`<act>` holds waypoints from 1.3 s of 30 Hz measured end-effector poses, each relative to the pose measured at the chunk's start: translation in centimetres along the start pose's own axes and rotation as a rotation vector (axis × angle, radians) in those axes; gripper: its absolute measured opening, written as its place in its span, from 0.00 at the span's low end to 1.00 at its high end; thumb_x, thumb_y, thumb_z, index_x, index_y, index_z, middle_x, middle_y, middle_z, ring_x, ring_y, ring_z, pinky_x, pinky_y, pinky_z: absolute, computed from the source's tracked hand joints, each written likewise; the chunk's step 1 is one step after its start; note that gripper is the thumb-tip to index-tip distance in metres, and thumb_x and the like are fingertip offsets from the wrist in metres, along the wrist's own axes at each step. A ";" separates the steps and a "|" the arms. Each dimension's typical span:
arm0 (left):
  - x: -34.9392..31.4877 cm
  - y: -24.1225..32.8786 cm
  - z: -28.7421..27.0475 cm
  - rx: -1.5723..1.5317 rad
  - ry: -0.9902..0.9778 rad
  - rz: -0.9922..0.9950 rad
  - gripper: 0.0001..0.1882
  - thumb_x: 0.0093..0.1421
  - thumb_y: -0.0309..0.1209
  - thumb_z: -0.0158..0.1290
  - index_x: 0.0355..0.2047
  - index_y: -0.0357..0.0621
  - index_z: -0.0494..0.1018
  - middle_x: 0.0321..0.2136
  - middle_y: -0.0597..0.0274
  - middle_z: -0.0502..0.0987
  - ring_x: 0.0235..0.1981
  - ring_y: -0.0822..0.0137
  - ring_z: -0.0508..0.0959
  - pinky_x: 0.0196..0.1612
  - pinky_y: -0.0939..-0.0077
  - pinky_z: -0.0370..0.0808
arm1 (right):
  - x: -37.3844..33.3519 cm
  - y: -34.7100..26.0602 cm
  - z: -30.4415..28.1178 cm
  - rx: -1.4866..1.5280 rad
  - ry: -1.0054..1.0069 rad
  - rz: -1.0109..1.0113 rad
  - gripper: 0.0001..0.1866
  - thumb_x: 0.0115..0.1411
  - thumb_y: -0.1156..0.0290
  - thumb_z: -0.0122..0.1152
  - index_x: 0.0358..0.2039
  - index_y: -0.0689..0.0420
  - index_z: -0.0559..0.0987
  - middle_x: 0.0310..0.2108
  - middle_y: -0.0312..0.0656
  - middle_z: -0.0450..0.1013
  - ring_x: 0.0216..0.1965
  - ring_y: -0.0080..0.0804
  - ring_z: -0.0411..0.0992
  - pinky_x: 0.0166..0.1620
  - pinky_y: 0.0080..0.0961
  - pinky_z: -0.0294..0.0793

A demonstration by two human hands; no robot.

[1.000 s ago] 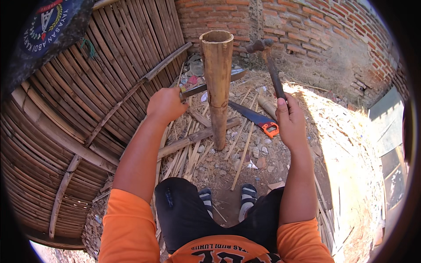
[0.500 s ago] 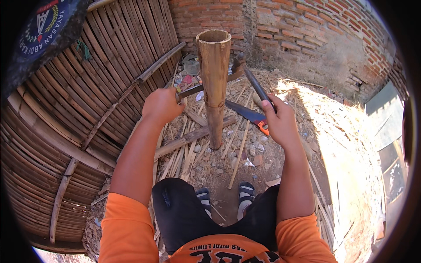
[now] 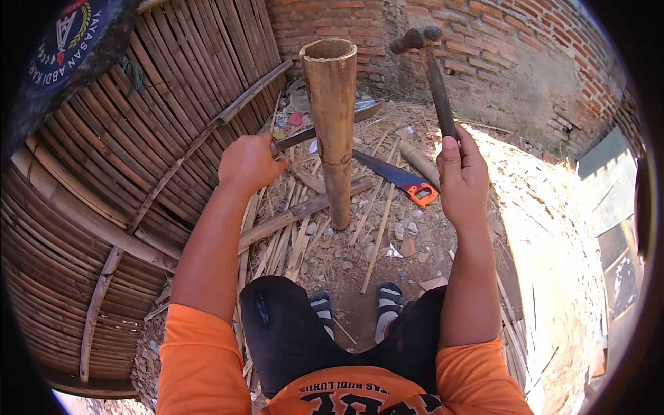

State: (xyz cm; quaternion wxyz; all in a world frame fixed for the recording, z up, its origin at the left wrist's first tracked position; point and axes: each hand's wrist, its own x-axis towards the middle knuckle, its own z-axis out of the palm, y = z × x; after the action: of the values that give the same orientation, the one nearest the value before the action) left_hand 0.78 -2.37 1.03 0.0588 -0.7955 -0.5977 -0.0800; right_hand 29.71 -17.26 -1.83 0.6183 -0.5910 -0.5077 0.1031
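Note:
A thick hollow bamboo pole (image 3: 330, 117) stands upright on the ground before me, its open end at the top. My left hand (image 3: 249, 163) is closed round the handle of a machete (image 3: 297, 137). The blade runs level across the bamboo; its tip shows beyond the right side, while its middle is hidden or sunk in the bamboo, I cannot tell which. In my right hand (image 3: 462, 173) a hammer (image 3: 438, 90) is gripped by its handle, head raised to the right of the bamboo and apart from it.
A handsaw (image 3: 394, 174) with an orange handle lies right of the bamboo, beside a short bamboo piece (image 3: 419, 163). Wooden poles (image 3: 294, 216), split strips and stones litter the ground. A bamboo-slat wall (image 3: 138, 138) rises at left, a brick wall (image 3: 505, 76) at the back.
My right hand has lifted the hammer up and to the right, away from the machete's tip. The bamboo and my left hand with the machete have shifted slightly left.

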 end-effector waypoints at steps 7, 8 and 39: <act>0.1 -0.6 0.4 -0.040 0.011 -0.018 0.23 0.53 0.47 0.66 0.40 0.43 0.80 0.32 0.50 0.83 0.40 0.50 0.83 0.45 0.54 0.80 | -0.2 -0.2 0.1 -0.130 -0.099 0.131 0.23 0.73 0.55 0.53 0.55 0.63 0.76 0.26 0.35 0.72 0.27 0.22 0.71 0.32 0.26 0.72; 0.0 -0.4 0.4 -0.036 -0.001 -0.019 0.23 0.53 0.47 0.66 0.40 0.43 0.80 0.32 0.51 0.83 0.40 0.50 0.83 0.45 0.53 0.80 | -0.1 -0.8 -0.6 -0.014 -0.111 0.132 0.24 0.73 0.55 0.53 0.55 0.63 0.76 0.25 0.35 0.72 0.27 0.21 0.72 0.31 0.26 0.72; -0.9 -0.1 0.0 -0.029 -0.001 0.033 0.21 0.53 0.47 0.66 0.40 0.45 0.80 0.31 0.52 0.83 0.39 0.51 0.84 0.45 0.54 0.80 | 1.0 -1.4 1.2 0.100 -0.107 0.118 0.28 0.73 0.44 0.48 0.35 0.60 0.76 0.21 0.35 0.68 0.25 0.23 0.67 0.31 0.25 0.67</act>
State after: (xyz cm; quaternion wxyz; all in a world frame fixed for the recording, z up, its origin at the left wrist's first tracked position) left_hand 0.44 -3.22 0.80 0.0483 -0.8060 -0.5835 -0.0875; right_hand 28.65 -16.14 -0.44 0.6120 -0.5820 -0.4984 0.1960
